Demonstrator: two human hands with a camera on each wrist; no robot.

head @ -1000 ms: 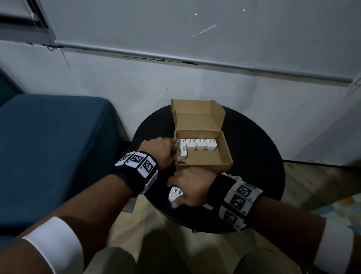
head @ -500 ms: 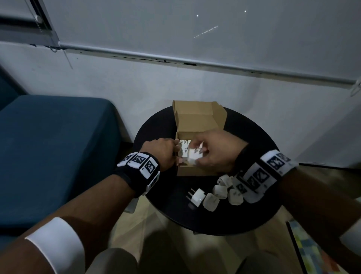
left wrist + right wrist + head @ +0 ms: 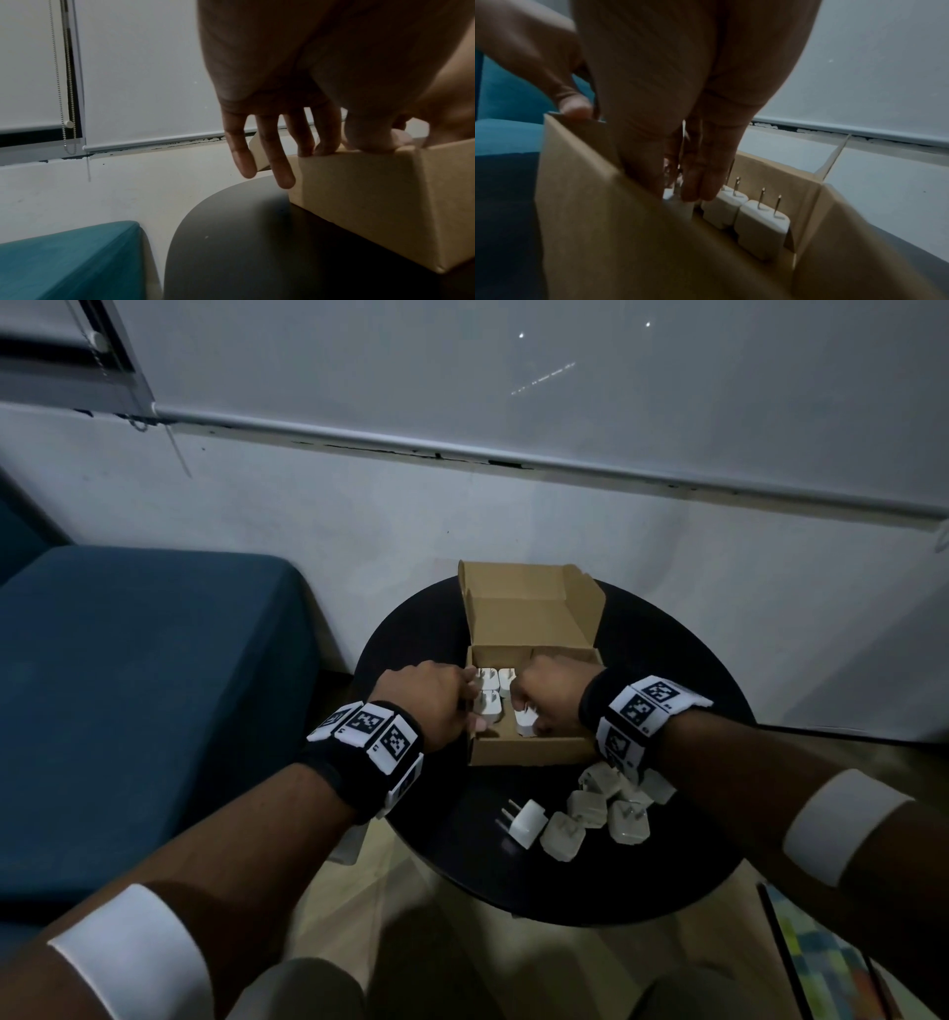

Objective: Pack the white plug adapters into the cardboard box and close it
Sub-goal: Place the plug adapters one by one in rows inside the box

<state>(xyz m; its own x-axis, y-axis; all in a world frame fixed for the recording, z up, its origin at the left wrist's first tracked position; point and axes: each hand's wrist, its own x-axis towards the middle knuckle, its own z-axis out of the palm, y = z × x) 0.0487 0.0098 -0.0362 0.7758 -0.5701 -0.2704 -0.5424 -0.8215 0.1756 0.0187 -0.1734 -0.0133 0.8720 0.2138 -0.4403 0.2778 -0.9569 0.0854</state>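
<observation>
The open cardboard box stands on the round black table with its lid upright at the back. White plug adapters stand inside it, prongs up, two of them plain in the right wrist view. My right hand reaches into the box and pinches one adapter low by the front wall. My left hand rests on the box's left wall, thumb on the rim and two fingers hanging outside. Several loose adapters lie in front of the box.
A blue upholstered seat stands close on the left of the table. A white wall and a roller blind rise behind. A colourful mat lies on the floor at the lower right.
My right hand lifted an adapter from the table's front edge, carried it over the box and has lowered it inside. My left hand stayed at the box's left wall.
</observation>
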